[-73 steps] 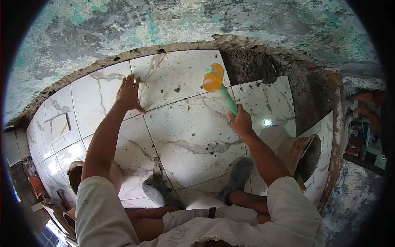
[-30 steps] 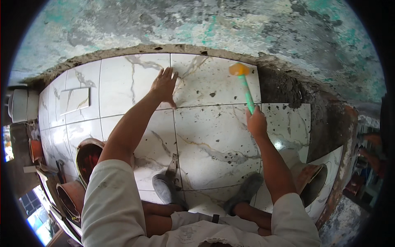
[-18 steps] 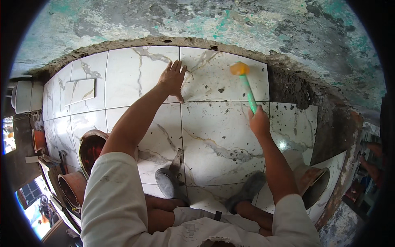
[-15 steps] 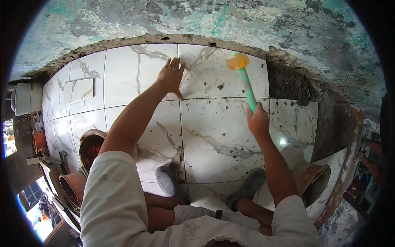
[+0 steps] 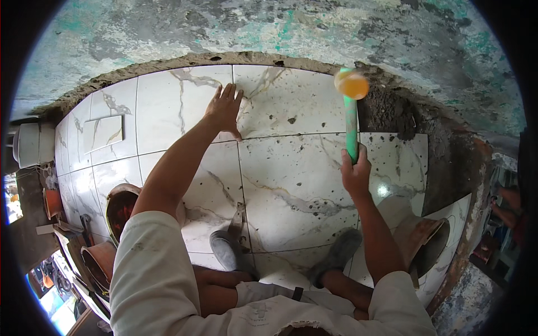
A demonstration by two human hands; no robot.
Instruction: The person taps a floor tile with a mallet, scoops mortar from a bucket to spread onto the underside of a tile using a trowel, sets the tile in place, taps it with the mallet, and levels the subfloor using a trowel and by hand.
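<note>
My right hand (image 5: pixel 356 172) is wrapped round the green handle of a mallet (image 5: pixel 351 112). The mallet's orange-yellow head is blurred and appears over the right end of the far tile row, next to a patch of dark mortar (image 5: pixel 386 112). Fingers spread, my left hand (image 5: pixel 223 113) lies on the marbled white floor tiles (image 5: pixel 291 103), across the joint between two of them. Dark crumbs of mortar are scattered over the tiles on the right. By my left boot, a trowel-like metal tool (image 5: pixel 237 221) rests on the floor.
A rough wall (image 5: pixel 224 28) with flaking green paint bounds the far side. One loose cut tile (image 5: pixel 103 133) lies at the left. Buckets stand on both sides of me, including a tipped one (image 5: pixel 428 241) at the right. Another person's arm (image 5: pixel 509 204) shows at the far right.
The mallet has swung to the right and its handle now stands more upright. My left hand stays flat on the tiles; the view has shifted slightly.
</note>
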